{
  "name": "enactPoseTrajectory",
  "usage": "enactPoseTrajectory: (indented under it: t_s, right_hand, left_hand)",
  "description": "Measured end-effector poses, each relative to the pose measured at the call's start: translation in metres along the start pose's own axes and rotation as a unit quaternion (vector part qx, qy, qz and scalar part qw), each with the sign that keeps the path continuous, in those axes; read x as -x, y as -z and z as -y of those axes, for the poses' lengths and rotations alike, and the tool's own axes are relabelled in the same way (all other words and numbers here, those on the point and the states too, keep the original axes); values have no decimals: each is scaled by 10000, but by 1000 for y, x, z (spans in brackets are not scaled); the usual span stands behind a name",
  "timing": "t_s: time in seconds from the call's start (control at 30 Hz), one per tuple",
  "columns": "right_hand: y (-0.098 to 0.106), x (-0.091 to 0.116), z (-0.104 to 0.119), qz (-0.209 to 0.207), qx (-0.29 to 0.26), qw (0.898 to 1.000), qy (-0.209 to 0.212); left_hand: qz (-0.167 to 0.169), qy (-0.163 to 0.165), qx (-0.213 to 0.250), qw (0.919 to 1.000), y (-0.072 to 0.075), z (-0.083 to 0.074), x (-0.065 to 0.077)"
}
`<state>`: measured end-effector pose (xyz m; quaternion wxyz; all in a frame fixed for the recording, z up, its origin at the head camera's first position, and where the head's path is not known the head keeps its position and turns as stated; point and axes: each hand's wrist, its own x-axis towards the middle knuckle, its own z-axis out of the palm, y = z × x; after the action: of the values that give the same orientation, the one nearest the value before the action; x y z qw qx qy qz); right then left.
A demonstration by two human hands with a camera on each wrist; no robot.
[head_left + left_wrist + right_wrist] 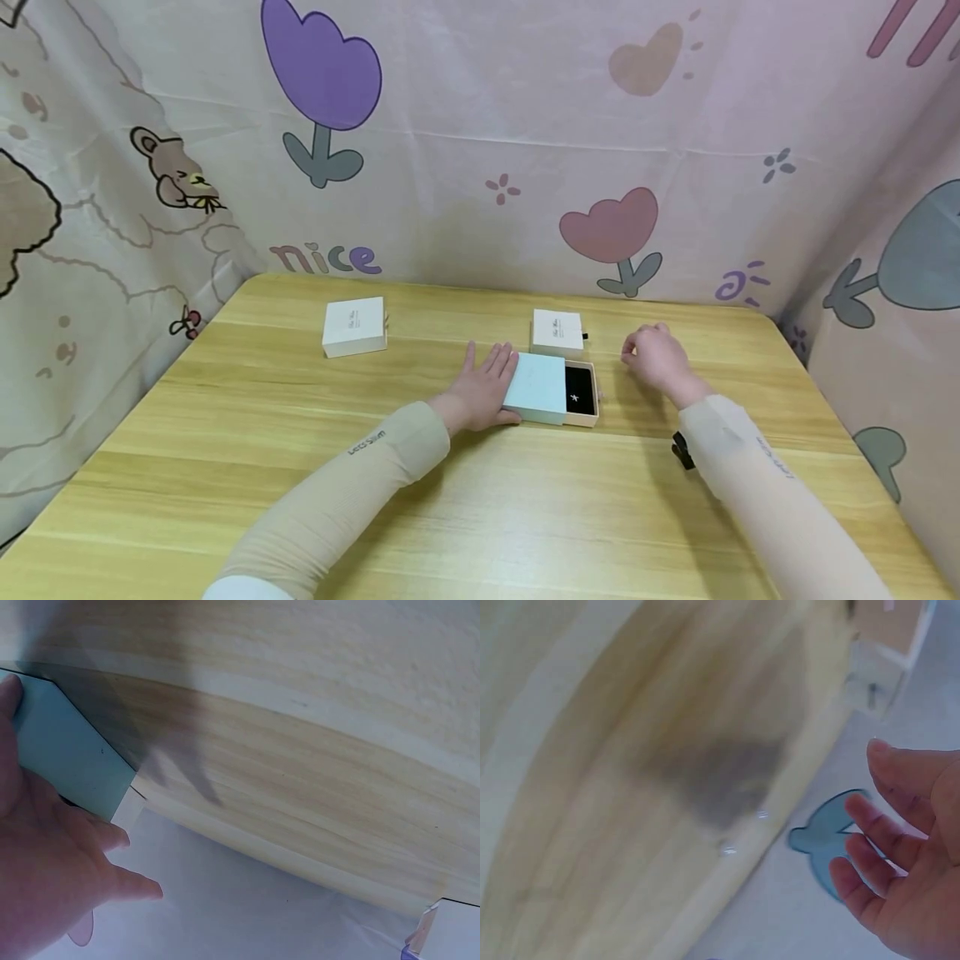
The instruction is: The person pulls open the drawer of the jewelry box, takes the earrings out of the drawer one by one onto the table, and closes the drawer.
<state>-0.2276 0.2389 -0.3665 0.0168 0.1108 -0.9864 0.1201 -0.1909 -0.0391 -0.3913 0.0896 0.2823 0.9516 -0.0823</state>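
Note:
A light blue drawer box (536,386) lies on the table with its drawer (597,398) partly pulled out to the right. Inside the drawer is a black lining (577,383) with a small star-shaped silvery piece (574,397) on it. My left hand (483,393) rests against the left end of the box, fingers straight, thumb along its front edge. My right hand (656,358) hovers right of the drawer with loosely bent fingers and nothing in them. Near it, in the right wrist view, two small shiny pieces (727,850) lie on the table.
One white box (557,328) with a black tab stands just behind the blue one. Another white box (355,325) sits at the back left. A black object (682,451) shows beside the right sleeve. A patterned cloth (465,233) hangs behind the wooden table (225,400).

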Motion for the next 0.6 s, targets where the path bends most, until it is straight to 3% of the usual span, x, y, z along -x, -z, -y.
enactPoseTrajectory:
  t_s: [0.2,0.6]
  right_hand:
    - [-7,-4,-7,-39,475,9987,165]
    - [-24,-11,-17,27,927,9956,140]
  left_hand:
    - [79,6,14,10000,1,-1,1]
    - [52,30,-49,10000,1,-1,1]
